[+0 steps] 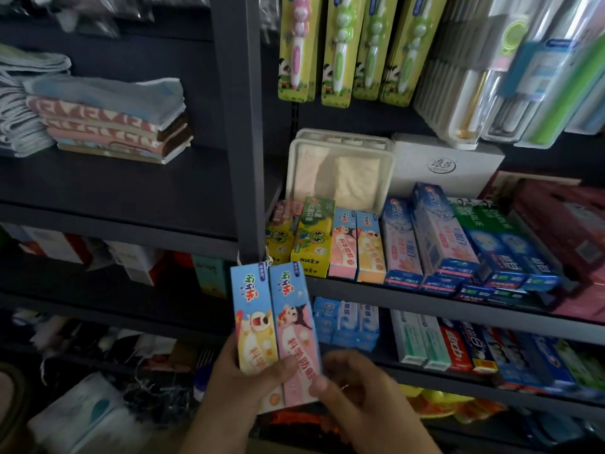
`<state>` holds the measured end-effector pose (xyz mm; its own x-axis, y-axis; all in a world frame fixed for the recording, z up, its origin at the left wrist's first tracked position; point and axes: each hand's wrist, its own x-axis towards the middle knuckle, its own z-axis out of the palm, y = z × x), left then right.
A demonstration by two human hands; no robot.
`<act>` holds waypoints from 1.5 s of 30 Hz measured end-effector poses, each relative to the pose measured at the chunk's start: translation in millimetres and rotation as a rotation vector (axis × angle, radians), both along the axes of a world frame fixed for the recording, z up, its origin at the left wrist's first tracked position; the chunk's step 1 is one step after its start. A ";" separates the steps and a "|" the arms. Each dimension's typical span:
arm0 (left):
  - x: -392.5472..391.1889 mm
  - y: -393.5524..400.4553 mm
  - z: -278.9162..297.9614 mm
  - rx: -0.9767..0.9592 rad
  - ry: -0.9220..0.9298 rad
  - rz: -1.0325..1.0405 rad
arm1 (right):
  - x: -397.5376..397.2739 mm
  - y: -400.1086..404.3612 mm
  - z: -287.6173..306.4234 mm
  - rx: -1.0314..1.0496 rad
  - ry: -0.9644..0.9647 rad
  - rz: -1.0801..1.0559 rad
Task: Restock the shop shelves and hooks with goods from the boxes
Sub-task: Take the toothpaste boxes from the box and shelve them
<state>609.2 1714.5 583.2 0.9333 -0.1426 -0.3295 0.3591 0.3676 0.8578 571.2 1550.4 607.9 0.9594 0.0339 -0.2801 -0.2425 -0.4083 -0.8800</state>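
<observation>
Head view: the person holds two children's toothpaste boxes side by side, a blue-and-yellow box (253, 319) and a pink box (296, 329), upright and touching along their long edges. The left hand (235, 385) carries both, its fingers (281, 368) closed across their lower fronts. The right hand (353, 385) sits just right of the pink box, its fingers (318, 385) narrowed and touching that box's lower right corner; whether they pinch it or only steady it I cannot tell.

Take the matching pair on the shelf (357, 247) as the landmark: two boxes of the same pink and yellow designs standing at the shelf's front edge. The held boxes are below and to the left of that pair, in front of the dark shelf post (244, 158) and not yet over the shelf board. Left of the pair stand green and yellow frog-print boxes (309, 237); right of it, a row of blue Crest boxes (401, 244); behind it, a pale plastic tray (340, 172).

The likely trouble is space. The row looks full on both sides of the pair, so pushing new boxes in could tip a neighbour off the front edge. One hand gripping two loose boxes only at their lower ends is also weak, and the pink one could slide out during the lift. Swinging up past the post could catch a box's top corner and knock it loose.
</observation>
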 end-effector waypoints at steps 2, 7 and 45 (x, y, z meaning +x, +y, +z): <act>0.4 -9.0 2.6 -0.008 -0.005 -0.003 | -5.9 -0.5 -1.7 0.078 0.021 -0.024; 4.9 -27.5 12.8 0.034 -0.037 0.002 | -9.3 -7.0 -3.9 0.218 0.009 -0.207; 21.4 -27.3 19.0 0.052 0.017 0.137 | 111.6 -19.0 17.4 0.289 -0.255 -0.519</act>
